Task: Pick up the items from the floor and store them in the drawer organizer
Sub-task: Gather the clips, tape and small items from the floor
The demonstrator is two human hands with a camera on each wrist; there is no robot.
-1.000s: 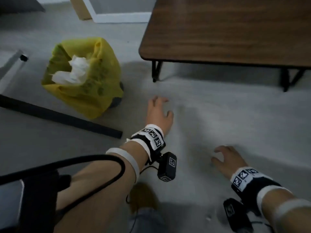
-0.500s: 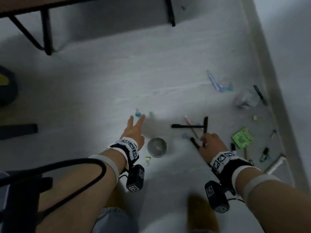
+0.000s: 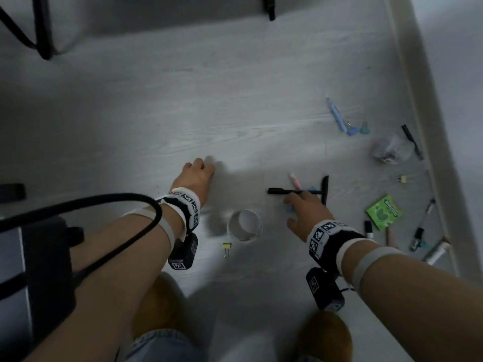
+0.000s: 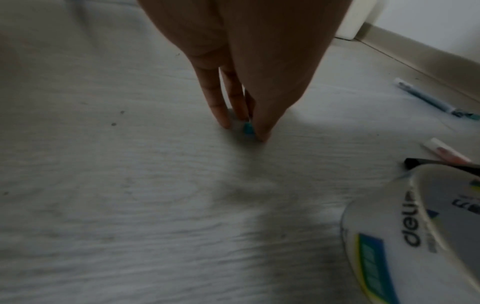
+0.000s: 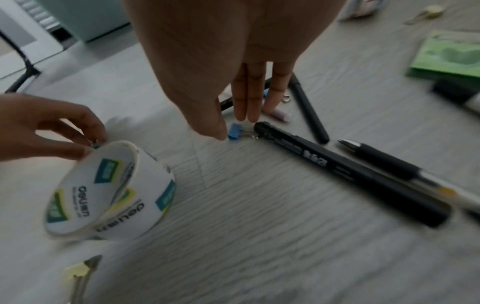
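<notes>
Small office items lie scattered on the grey floor. My left hand [image 3: 206,167] is down on the floor left of the tape roll [image 3: 244,226], with thumb and fingers pinching a teal binder clip [image 4: 248,128]. My right hand [image 3: 292,202] reaches down with straight fingers beside a blue binder clip [image 5: 235,130]; the thumb tip touches it. Just past that hand lie a black marker [image 3: 290,191], a black pen [image 3: 325,188] and a pink pen [image 3: 293,178]. A yellow binder clip [image 3: 226,248] lies near the tape roll.
To the right are green sticky notes [image 3: 384,211], a blue pen [image 3: 335,116], a clear cup [image 3: 392,150] and more pens along the baseboard [image 3: 428,142]. Black table legs [image 3: 44,35] stand at the far left. My knees are at the bottom edge.
The head view swung from the yellow bag and table to the scattered items. My left hand went from outstretched fingers to pinching the teal clip. My right hand shifted left onto the blue clip.
</notes>
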